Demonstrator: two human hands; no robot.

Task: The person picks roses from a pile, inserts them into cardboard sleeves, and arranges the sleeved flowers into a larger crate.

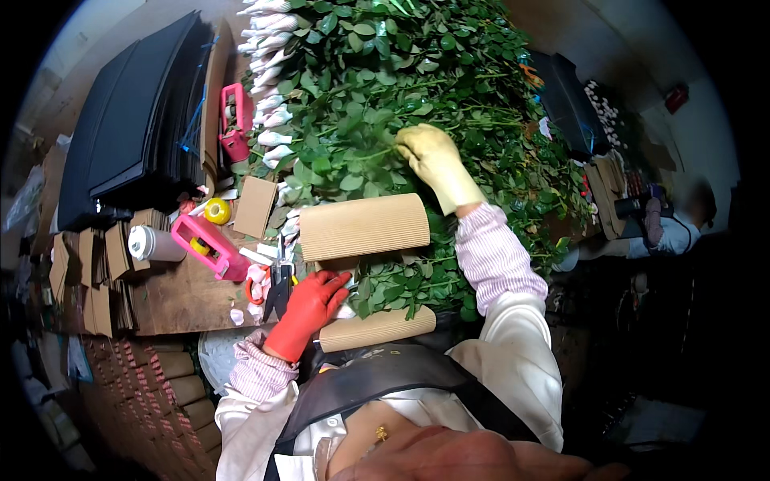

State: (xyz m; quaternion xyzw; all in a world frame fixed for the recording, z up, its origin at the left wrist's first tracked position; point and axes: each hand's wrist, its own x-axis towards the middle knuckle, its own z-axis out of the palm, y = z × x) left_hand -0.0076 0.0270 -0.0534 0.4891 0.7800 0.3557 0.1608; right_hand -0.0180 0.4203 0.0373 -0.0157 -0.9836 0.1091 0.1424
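Note:
My right hand (430, 159), in a cream rubber glove, pinches a leafy flower stem (379, 154) over the pile of green stems (385, 90). Netted pale flower heads (274, 114) line the pile's left side. Nearer my body, my left hand (310, 309), in a red rubber glove, lies at the left end of a leafy bunch (403, 285). Its fingertips touch something pale beside the cardboard; whether they grip it is unclear. A curved sheet of corrugated cardboard (364, 225) lies just beyond this bunch, and another corrugated edge (379, 327) shows below it.
Left on the wooden table (174, 303) are scissors (257, 288), black-handled cutters (280, 282), pink tape dispensers (210, 246) (234, 123), yellow tape (217, 211) and a white bottle (156, 243). Black sheets (132, 114) stack behind. Another person (668, 231) is at far right.

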